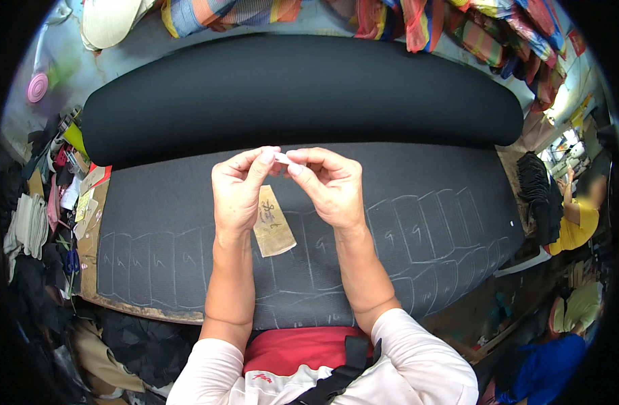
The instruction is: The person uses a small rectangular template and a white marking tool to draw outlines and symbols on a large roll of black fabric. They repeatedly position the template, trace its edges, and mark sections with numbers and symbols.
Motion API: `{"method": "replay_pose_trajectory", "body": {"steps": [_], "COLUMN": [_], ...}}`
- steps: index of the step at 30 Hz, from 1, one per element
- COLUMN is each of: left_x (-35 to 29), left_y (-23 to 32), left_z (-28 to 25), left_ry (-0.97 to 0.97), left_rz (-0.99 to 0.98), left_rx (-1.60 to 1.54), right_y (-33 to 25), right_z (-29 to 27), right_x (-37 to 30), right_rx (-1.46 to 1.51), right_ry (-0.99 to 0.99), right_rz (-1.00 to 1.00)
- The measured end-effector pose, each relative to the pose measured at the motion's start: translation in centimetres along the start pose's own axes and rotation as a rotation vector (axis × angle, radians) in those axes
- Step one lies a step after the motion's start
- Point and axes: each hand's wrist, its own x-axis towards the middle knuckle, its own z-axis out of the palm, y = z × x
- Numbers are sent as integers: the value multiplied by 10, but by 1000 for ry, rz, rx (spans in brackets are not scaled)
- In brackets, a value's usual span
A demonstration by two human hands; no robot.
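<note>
Largest, filling the middle of the frame: dark cloth (pixel 161 189) laid flat, with pale drawn outlines (pixel 427 233) along its lower half — at risk, perhaps, of going crooked if pulled into wrinkles. Behind it, across the upper middle: thick black roll (pixel 302 88), able maybe to shift forward and drag the cloth, if bumped. Then, in the lower middle: two bare forearms (pixel 231 283), above the drawn area, and so possibly smearing the lines by rubbing, if lowered. At their ends, near the centre: left hand (pixel 236 192) and right hand (pixel 338 192), each with fingertips in a narrow pinch, together holding one small white piece (pixel 281 158) just above the centre of the frame. Between the wrists, lower: tan card (pixel 274 229), lying on the cloth without visible weight on it, therefore easy to knock askew with a careless wrist. Smallest, that same white piece — likely to slip away, from so little surface for holding, or to snap, if brittle and bent by both hands; too small for telling its material.
</note>
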Motion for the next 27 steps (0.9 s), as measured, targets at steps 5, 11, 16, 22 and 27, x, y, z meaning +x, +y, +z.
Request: {"method": "replay_pose_trajectory", "body": {"steps": [5, 11, 16, 22, 27], "left_x": [3, 7, 9, 8, 8], "left_y": [1, 4, 4, -5, -6], "left_z": [-9, -8, -5, -1, -5], "left_ry": [-5, -83, -122, -47, -32], "left_rz": [2, 156, 211, 76, -13], "left_rx": [122, 288, 328, 182, 88], "right_y": [8, 5, 3, 4, 3], "right_z": [-5, 0, -3, -6, -8], "right_x": [1, -3, -3, -2, 1], "right_rx": [-135, 38, 111, -35, -260], "right_ry": [-17, 72, 91, 138, 91], "right_rz": [-12, 139, 231, 49, -117]}}
